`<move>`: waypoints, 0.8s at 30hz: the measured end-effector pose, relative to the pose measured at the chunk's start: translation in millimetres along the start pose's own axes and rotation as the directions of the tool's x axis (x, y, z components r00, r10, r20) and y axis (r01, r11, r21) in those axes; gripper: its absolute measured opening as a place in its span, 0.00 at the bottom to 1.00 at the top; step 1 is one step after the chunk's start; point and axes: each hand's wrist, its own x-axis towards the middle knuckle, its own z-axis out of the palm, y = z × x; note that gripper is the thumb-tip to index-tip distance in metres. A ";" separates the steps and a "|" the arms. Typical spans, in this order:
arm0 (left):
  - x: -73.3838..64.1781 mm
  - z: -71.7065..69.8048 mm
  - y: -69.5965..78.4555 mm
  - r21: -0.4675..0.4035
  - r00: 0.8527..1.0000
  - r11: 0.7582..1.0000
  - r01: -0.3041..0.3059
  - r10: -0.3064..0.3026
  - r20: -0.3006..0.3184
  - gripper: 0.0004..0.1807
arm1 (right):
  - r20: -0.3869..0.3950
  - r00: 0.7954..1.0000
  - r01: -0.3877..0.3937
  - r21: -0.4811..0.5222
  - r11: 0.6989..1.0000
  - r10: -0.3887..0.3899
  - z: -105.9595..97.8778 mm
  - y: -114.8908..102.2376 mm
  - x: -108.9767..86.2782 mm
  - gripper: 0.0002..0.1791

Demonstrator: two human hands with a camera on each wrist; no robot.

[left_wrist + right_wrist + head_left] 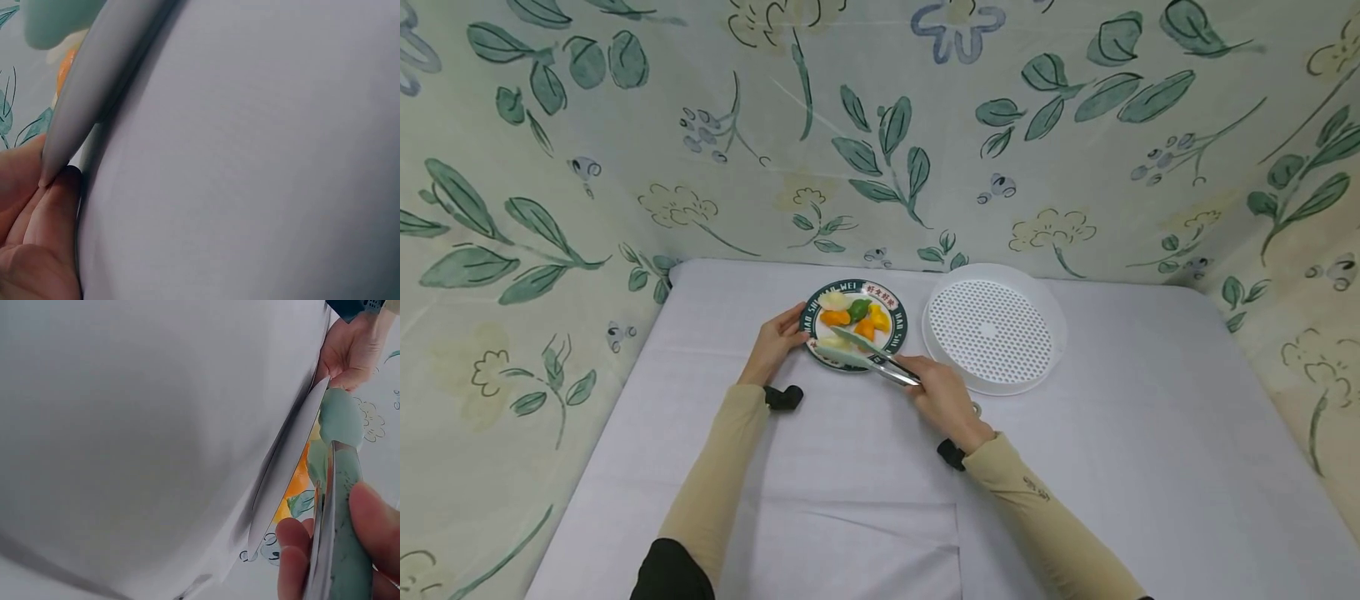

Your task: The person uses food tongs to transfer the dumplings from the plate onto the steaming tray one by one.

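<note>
A round plate (897, 304) with a dark green lettered rim carries pale, orange, green and yellow food pieces. At the plate's left edge, my left hand (772, 346) pinches the rim between thumb and fingers; the left wrist view shows this rim (75, 106) from the side. My right hand (943, 400) grips metal tongs (897, 370) with pale green tips. Those tips reach over the front left of the plate, spread around a pale piece (832, 342). From the right wrist, the tongs (344, 512) run between thumb and fingers, with an orange piece (300, 477) behind them.
To the right of the plate lies a white round perforated tray (988, 329) with a wide rim, close beside the right hand. A white cloth (1120, 467) covers the table. Floral fabric (880, 150) hangs behind and along both sides.
</note>
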 end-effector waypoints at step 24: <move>-1.9 0.3 -0.7 -0.018 1.000 1.000 -0.023 0.024 0.008 0.35 | -0.124 0.992 0.019 0.046 0.999 -0.013 -55.4 11.6 -18.4 0.27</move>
